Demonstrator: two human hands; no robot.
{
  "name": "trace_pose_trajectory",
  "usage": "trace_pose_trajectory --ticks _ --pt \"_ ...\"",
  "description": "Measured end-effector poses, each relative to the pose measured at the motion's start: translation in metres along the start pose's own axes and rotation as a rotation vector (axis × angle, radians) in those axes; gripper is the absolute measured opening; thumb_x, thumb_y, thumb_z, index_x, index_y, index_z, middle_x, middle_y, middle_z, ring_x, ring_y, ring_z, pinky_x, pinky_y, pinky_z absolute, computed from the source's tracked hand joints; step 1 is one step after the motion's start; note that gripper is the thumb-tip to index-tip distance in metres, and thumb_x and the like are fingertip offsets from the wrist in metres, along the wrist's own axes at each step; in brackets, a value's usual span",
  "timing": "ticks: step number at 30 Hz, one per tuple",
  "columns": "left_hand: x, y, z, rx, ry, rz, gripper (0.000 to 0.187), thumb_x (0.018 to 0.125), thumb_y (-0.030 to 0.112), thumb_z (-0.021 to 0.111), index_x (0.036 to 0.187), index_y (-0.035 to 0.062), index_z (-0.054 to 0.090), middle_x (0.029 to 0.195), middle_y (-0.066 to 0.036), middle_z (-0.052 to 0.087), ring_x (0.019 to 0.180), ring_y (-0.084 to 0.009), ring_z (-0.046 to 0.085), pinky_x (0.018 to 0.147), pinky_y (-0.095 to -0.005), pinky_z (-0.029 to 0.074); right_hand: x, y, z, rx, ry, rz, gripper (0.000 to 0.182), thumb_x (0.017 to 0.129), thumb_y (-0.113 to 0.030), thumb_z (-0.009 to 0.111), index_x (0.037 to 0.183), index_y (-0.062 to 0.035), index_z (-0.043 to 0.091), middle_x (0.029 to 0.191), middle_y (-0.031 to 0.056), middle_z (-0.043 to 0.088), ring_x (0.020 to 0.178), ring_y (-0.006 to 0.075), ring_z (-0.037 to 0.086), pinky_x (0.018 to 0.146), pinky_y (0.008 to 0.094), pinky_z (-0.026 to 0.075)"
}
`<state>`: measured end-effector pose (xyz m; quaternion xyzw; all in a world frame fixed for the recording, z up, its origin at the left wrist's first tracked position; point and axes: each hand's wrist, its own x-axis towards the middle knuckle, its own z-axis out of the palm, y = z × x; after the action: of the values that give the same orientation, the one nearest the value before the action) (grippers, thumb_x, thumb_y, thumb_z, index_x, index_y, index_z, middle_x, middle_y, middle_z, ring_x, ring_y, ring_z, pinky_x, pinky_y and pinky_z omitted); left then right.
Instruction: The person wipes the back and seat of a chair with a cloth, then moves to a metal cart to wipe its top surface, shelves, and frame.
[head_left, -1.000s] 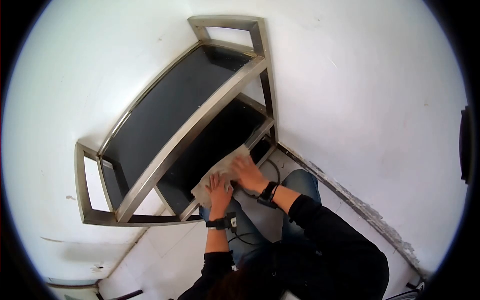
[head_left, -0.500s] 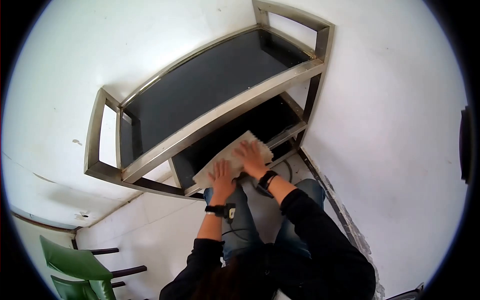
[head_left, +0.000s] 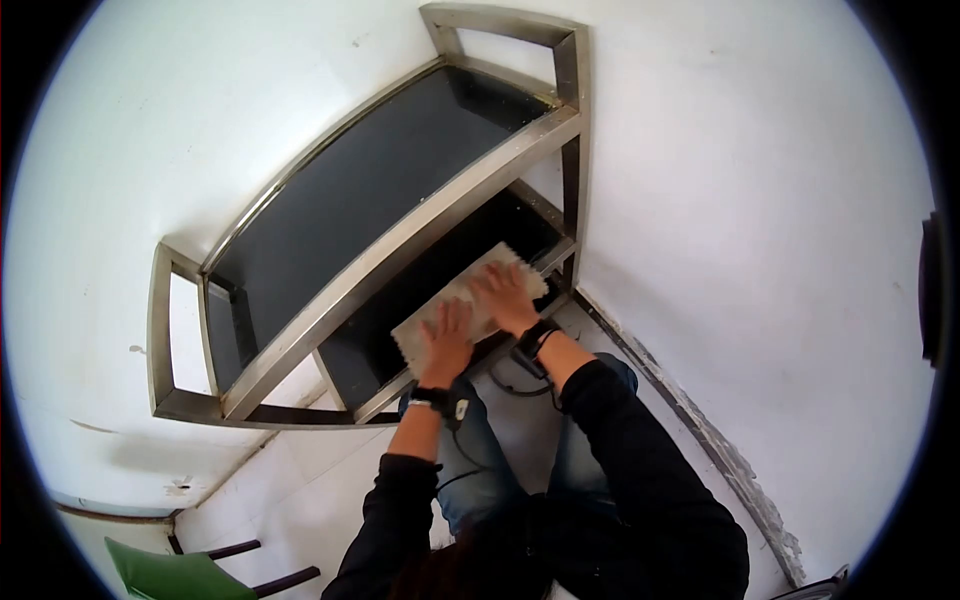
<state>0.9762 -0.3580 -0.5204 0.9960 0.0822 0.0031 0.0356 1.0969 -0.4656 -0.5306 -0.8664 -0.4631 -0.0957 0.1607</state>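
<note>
Pale cloth (head_left: 462, 305) lies flat on the lower shelf (head_left: 370, 350) of the steel rack (head_left: 400, 240), at the shelf's front edge. Its long axis runs along that edge, from near the rack's right post down toward the shelf's middle. Both hands sit on the cloth, palms down, fingers spread, gripping nothing. The left hand (head_left: 447, 340) is on the cloth's near-left end; the right hand (head_left: 508, 296) is on the far-right end, closer to the post. The hands are apart, side by side along the cloth's length. Each wrist carries a dark band. The top shelf (head_left: 350, 190) overhangs the cloth. A black cable (head_left: 515, 385) lies on the floor below the rack's front rail.
</note>
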Motion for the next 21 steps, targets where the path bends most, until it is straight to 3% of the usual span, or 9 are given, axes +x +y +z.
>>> trace_pose_trajectory --ticks 5,7,9,13,16,18,20,21 --pt "0.072 0.045 0.022 0.010 0.033 0.100 0.065 0.071 0.018 0.054 0.127 0.0133 0.022 0.134 -0.009 0.013 0.124 -0.0287 0.011 0.088 -0.0608 0.012 -0.001 0.069 0.003 -0.164 0.107 0.130 0.076 0.054 -0.026 0.068 0.121 -0.0155 0.033 0.126 0.0117 0.029 0.121 0.0270 0.019 0.099 0.0452 0.008" --pt "0.085 0.049 0.022 -0.009 0.048 0.136 0.063 0.072 0.018 0.053 0.127 0.0125 0.022 0.134 -0.009 0.013 0.124 -0.0285 0.010 0.088 -0.0612 0.012 -0.001 0.075 0.001 -0.237 -0.061 0.178 0.076 0.057 -0.026 0.066 0.124 -0.0154 0.030 0.127 0.0122 0.027 0.121 0.0273 0.018 0.099 0.0440 0.007" --pt "0.087 0.053 0.022 -0.023 -0.016 0.117 0.061 0.073 0.018 0.052 0.126 0.0109 0.022 0.134 -0.010 0.013 0.124 -0.0279 0.010 0.088 -0.0607 0.012 0.001 0.073 0.000 -0.199 -0.065 0.234 0.076 0.059 -0.025 0.065 0.125 -0.0150 0.028 0.129 0.0123 0.024 0.122 0.0276 0.016 0.100 0.0434 0.006" --pt "0.075 0.042 0.023 0.074 -0.001 0.189 0.060 0.074 0.016 0.050 0.127 0.0091 0.022 0.134 -0.011 0.015 0.123 -0.0281 0.011 0.090 -0.0590 0.012 -0.009 0.060 -0.012 -0.196 -0.011 0.200 0.073 0.060 -0.023 0.064 0.124 -0.0136 0.030 0.127 0.0142 0.027 0.121 0.0293 0.019 0.099 0.0450 0.008" --pt "0.044 0.029 0.020 0.038 0.026 0.168 0.060 0.074 0.013 0.049 0.127 0.0083 0.021 0.133 -0.011 0.016 0.123 -0.0284 0.012 0.093 -0.0558 0.011 -0.007 0.037 -0.009 -0.086 0.008 0.189 0.061 0.063 -0.021 0.060 0.119 -0.0128 0.038 0.123 0.0137 0.034 0.118 0.0296 0.024 0.099 0.0461 0.011" --pt "0.018 0.010 0.020 0.102 0.007 0.113 0.065 0.072 0.011 0.051 0.128 0.0064 0.018 0.134 -0.012 0.014 0.124 -0.0296 0.008 0.094 -0.0545 0.009 -0.008 0.012 0.008 0.008 0.143 0.062 0.046 0.066 -0.018 0.054 0.111 -0.0122 0.047 0.117 0.0121 0.040 0.116 0.0291 0.029 0.098 0.0469 0.015" --pt "-0.012 -0.011 0.013 0.008 0.007 0.045 0.063 0.073 0.014 0.049 0.128 0.0073 0.018 0.133 -0.011 0.017 0.124 -0.0278 0.011 0.094 -0.0535 0.011 -0.011 -0.020 0.013 0.112 0.227 -0.021 0.037 0.069 -0.015 0.048 0.105 -0.0123 0.051 0.113 0.0105 0.044 0.114 0.0275 0.031 0.097 0.0470 0.017" --pt "-0.028 -0.019 0.007 0.007 0.003 0.006 0.064 0.073 0.015 0.050 0.128 0.0073 0.018 0.134 -0.011 0.016 0.124 -0.0276 0.011 0.094 -0.0534 0.011 -0.011 -0.035 0.016 0.087 0.196 -0.063 0.037 0.069 -0.015 0.048 0.106 -0.0126 0.051 0.114 0.0098 0.043 0.115 0.0267 0.031 0.097 0.0467 0.016"
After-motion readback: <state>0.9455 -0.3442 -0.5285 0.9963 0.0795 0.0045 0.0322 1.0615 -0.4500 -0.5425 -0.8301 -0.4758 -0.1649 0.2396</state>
